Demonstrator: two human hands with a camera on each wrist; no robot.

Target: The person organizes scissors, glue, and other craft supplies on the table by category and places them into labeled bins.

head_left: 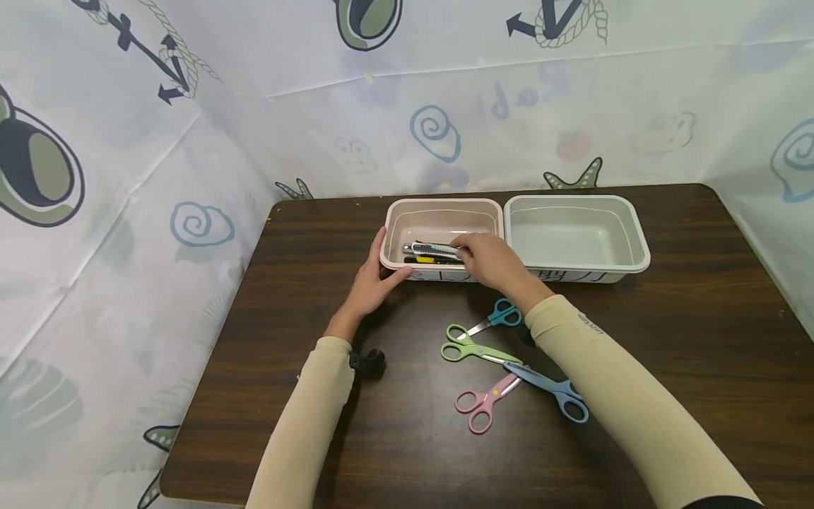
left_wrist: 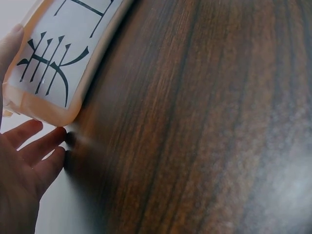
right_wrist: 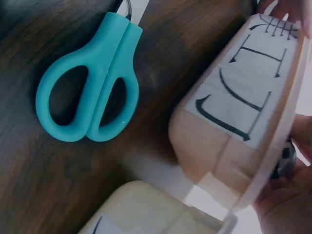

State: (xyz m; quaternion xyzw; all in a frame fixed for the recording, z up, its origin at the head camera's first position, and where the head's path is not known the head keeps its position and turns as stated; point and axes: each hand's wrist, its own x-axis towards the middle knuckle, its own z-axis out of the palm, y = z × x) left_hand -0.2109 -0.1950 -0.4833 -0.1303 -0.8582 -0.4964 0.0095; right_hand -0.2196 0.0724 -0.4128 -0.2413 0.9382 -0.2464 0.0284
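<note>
I am looking down on the dark wooden surface [head_left: 668,339], which is carrying everything, with a patterned sheet [head_left: 114,177] hanging behind and beside it. Taking the pink tray [head_left: 445,208] as my landmark: it is sitting at the far middle of the surface, and the pale green tray [head_left: 575,205] is standing right against its right side, the two rims touching.

My left hand [head_left: 372,279] is resting against the pink tray's near left corner, fingers straight along its wall, so that grip is released and merely touching; the left wrist view is showing those fingertips at the tray's labelled corner. My right hand [head_left: 492,260] is reaching over the pink tray's near rim, and its grip is pinching the end of a grey utility knife [head_left: 432,249] lying inside the tray, on top of a black and yellow one [head_left: 429,260].

In front of the pink tray, four pairs of scissors are lying on the surface: the blue scissors [head_left: 553,390] farthest from it, the pink scissors [head_left: 486,401] touching them, the green scissors [head_left: 473,348] nearer, and the teal scissors [head_left: 499,316] closest, just beside the tray's front wall.
</note>
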